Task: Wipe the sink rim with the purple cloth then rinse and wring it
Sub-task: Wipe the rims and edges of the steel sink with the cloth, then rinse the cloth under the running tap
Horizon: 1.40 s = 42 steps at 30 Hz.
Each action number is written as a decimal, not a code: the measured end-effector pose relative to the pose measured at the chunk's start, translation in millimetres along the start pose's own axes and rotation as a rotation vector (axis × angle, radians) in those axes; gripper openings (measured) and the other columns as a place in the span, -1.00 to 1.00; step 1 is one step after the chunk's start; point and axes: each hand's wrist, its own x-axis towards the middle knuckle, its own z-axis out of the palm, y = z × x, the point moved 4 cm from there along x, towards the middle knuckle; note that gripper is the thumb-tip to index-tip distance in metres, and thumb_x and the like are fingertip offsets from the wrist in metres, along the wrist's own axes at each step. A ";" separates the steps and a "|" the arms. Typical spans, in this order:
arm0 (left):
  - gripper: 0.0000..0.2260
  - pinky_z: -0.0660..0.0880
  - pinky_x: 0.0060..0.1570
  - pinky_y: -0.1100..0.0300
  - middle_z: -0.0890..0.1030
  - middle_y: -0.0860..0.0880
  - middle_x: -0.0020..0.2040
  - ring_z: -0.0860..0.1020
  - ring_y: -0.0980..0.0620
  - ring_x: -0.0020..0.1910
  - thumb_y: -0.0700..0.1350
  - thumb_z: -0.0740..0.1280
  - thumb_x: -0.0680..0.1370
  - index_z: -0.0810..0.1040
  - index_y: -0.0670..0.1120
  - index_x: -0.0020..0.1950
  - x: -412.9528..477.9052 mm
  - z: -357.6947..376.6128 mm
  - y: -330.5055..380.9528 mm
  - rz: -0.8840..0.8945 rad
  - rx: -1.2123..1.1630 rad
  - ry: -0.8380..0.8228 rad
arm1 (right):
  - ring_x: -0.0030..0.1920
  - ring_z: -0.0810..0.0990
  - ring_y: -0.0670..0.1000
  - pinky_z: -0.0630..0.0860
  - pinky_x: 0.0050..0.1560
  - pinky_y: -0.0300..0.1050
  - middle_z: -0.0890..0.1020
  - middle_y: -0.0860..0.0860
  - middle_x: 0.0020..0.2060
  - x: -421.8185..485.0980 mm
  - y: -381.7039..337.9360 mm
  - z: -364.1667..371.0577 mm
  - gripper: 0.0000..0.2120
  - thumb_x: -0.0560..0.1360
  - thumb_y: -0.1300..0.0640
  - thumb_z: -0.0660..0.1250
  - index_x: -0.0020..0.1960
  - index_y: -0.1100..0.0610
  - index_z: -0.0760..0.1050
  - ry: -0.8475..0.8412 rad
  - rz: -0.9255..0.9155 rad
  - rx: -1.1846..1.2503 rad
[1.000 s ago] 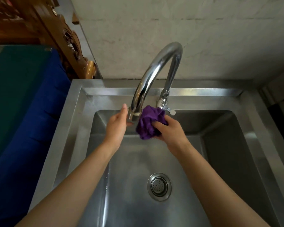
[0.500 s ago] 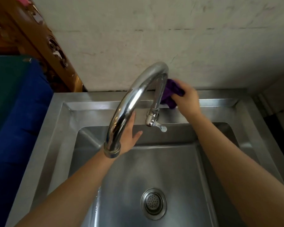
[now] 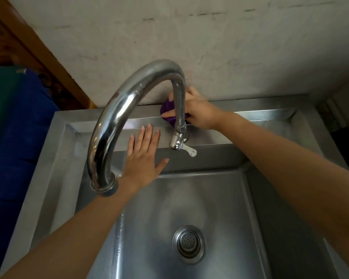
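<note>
Right hand [image 3: 199,112]: I see it gripping crumpled purple cloth [image 3: 166,108], steel sink rim [image 3: 250,106], 12 o'clock.
Left hand [image 3: 144,158]: fingers straight, spread.

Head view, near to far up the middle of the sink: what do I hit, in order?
Drain strainer → left hand, flat on the sink's back ledge → purple cloth, gripped by the right hand → wall.

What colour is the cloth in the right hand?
Purple; the cloth shows in the head view, behind the faucet.
</note>
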 end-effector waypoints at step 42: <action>-0.72 0.52 -0.09 0.21 0.64 -0.02 -0.02 0.59 0.07 -0.03 0.14 0.19 0.56 0.54 0.01 0.09 -69.7 -1.1 45.9 -0.650 -1.690 -0.306 | 0.00 0.51 -0.32 0.36 0.10 -0.50 0.54 0.06 0.06 -127.9 -99.0 101.4 -0.55 0.39 0.47 0.30 0.04 -0.04 0.56 0.412 0.639 0.839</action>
